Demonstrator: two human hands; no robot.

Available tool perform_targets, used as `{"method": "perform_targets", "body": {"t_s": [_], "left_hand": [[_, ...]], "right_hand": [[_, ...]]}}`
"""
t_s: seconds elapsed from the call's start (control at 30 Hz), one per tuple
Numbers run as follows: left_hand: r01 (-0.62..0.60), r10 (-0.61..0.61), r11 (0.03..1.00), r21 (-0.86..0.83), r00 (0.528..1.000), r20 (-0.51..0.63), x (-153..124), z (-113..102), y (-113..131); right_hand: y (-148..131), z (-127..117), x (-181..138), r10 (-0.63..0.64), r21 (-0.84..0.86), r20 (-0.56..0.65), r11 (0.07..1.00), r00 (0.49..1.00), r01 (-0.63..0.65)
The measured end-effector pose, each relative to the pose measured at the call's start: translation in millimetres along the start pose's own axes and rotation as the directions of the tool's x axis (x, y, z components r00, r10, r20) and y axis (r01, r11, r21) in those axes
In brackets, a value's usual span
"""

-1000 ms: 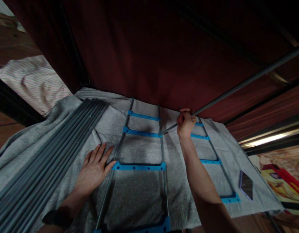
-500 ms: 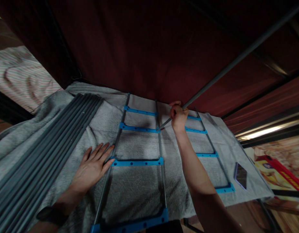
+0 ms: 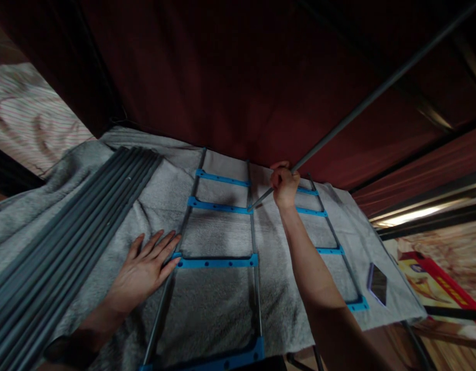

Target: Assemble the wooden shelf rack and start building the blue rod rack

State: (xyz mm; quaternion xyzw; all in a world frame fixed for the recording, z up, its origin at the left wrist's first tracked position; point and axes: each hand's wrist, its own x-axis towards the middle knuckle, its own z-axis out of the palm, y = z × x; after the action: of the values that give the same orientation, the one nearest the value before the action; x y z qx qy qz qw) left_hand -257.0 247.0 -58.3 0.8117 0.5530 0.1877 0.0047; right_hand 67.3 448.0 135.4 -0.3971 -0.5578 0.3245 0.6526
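My right hand is wrapped round a long grey metal tube, which slants from the upper right down to a blue crosspiece. The tube's lower end meets the right end of that blue crosspiece on the nearer ladder-like frame. My left hand lies flat with fingers spread, its fingertips on the frame's left side tube and the left end of another blue crosspiece. A second such frame, with blue crosspieces, lies to the right, partly hidden by my right forearm.
Several loose grey tubes lie side by side on the left of the grey cloth. A phone rests near the cloth's right edge. Beyond stands a red and yellow box. A dark red curtain hangs behind.
The view has shifted slightly. My right hand keeps its grip on the tube, whose lower end stays at the crosspiece. My left hand remains flat on the frame.
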Motion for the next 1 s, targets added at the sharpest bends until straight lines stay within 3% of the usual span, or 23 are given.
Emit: {"method": "perform_targets", "body": {"t_s": [0.17,0.3,0.53,0.73,1.0], "left_hand": [[0.014,-0.014,1.0,0.0,0.999,0.033,0.3,-1.4,0.5],[0.022,-0.022,1.0,0.0,0.999,0.042,0.2,-2.3,1.6],[-0.008,0.007,1.0,0.026,1.0,0.02,-0.7,-2.6,1.5],[-0.035,0.035,0.999,0.041,0.999,0.001,1.3,-3.5,1.1],[-0.035,0.035,0.998,0.044,0.999,-0.009,-0.3,0.4,-1.4]], "right_hand": [[6.5,13.6,5.8,-0.002,0.02,0.079,1.0,0.997,0.0],[10.0,15.4,9.9,0.002,0.05,0.063,0.999,0.998,-0.005],[11.9,3.8,9.2,-0.006,-0.03,-0.158,1.0,0.987,0.001],[12.7,7.8,7.1,-0.025,-0.037,-0.251,0.999,0.968,0.016],[14.2,-3.5,6.5,-0.002,0.084,-0.034,0.996,0.999,0.005]]}}
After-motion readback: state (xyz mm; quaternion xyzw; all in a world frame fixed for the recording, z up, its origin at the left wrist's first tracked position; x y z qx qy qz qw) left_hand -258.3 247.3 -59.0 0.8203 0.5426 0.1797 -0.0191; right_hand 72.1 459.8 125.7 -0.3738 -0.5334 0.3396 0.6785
